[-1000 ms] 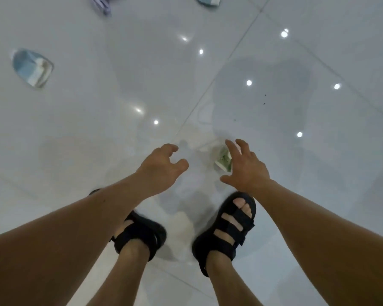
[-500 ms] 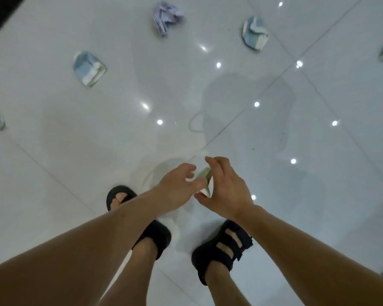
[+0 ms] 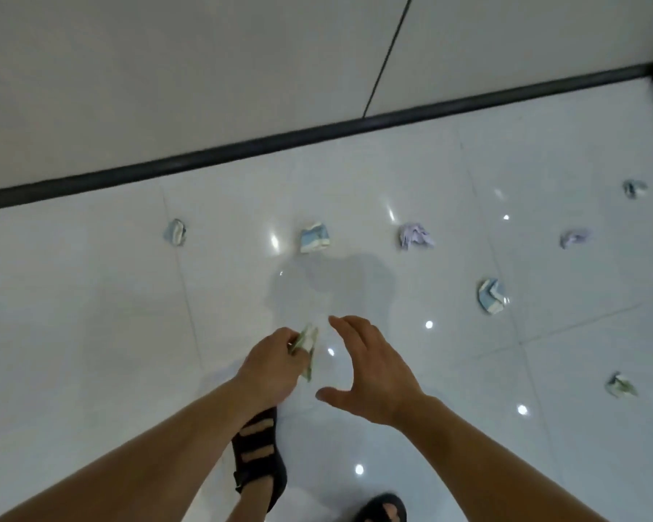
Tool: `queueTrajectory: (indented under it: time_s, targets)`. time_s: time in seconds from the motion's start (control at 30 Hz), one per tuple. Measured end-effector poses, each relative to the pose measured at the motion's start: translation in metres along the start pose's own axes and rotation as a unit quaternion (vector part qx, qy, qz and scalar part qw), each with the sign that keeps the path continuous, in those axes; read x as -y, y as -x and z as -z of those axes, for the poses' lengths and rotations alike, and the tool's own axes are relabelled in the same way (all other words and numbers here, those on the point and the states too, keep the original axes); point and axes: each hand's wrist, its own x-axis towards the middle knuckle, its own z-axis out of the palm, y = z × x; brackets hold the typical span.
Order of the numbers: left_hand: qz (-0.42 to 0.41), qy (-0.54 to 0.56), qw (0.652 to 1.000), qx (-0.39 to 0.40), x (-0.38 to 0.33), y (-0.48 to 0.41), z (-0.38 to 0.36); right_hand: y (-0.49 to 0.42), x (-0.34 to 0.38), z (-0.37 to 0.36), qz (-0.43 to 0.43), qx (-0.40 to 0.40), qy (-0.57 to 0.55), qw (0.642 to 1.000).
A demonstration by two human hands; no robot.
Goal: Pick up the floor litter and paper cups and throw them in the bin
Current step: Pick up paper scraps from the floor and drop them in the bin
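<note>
I saw left hand [image 3: 268, 365] fingers clamped on the green scrap [image 3: 307, 342], right hand [image 3: 370, 371] fingers apart and empty just right of the scrap, nearest crushed cup [image 3: 315, 237] on the floor [image 3: 91, 333] straight beyond the scrap, so probably the free right hand's pick.

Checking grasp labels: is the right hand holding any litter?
No, the right hand is open and empty; the left hand grips the green scrap.

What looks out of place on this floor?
Litter is strewn over the tiled floor: crushed blue-white cups near the dark skirting, crumpled lilac paper, and a greenish scrap far right. The left hand grips another green piece; the right hand is empty.
</note>
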Motion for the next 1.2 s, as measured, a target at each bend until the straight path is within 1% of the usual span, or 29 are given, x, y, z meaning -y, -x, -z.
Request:
queueTrajectory:
  time_s: [0.1, 0.2, 0.3, 0.37, 0.47, 0.6, 0.7, 0.87, 0.97, 1.1, 1.2]
  targets:
    - [0.028, 0.017, 0.999, -0.041, 0.020, 0.004, 0.037, -0.034, 0.006, 0.010, -0.004, 0.037, 0.062, 0.997]
    - [0.040, 0.020, 0.997, -0.068, 0.039, -0.005, 0.061, -0.078, 0.000, 0.015, -0.045, 0.045, 0.104, 0.993]
    - [0.058, 0.044, 0.994, -0.084, 0.056, -0.023, 0.067, -0.127, -0.016, 0.012, -0.089, 0.047, 0.127, 0.987]
    - [0.073, 0.067, 0.991, -0.086, 0.065, -0.038, 0.062, -0.161, -0.032, 0.007, -0.101, 0.055, 0.150, 0.982]
    - [0.092, 0.098, 0.986, -0.098, 0.075, -0.075, 0.049, -0.215, -0.062, -0.006, -0.078, 0.066, 0.194, 0.976]
    - [0.117, 0.139, 0.976, -0.122, 0.092, -0.129, 0.027, -0.275, -0.096, -0.031, -0.040, 0.054, 0.221, 0.973]
    - [0.131, 0.176, 0.965, -0.140, 0.108, -0.153, 0.006, -0.302, -0.111, -0.053, -0.014, 0.076, 0.245, 0.967]
    - [0.163, 0.204, 0.954, -0.147, 0.130, -0.156, -0.016, -0.306, -0.119, -0.082, -0.013, 0.075, 0.248, 0.966]
    - [0.179, 0.228, 0.945, -0.151, 0.134, -0.134, -0.012, -0.281, -0.102, -0.086, -0.010, 0.123, 0.251, 0.960]
    - [0.174, 0.244, 0.939, -0.166, 0.120, -0.085, 0.026, -0.239, -0.050, -0.065, 0.035, 0.160, 0.219, 0.962]
    - [0.167, 0.267, 0.926, -0.208, 0.108, -0.038, 0.068, -0.215, 0.014, -0.035, 0.054, 0.174, 0.214, 0.960]
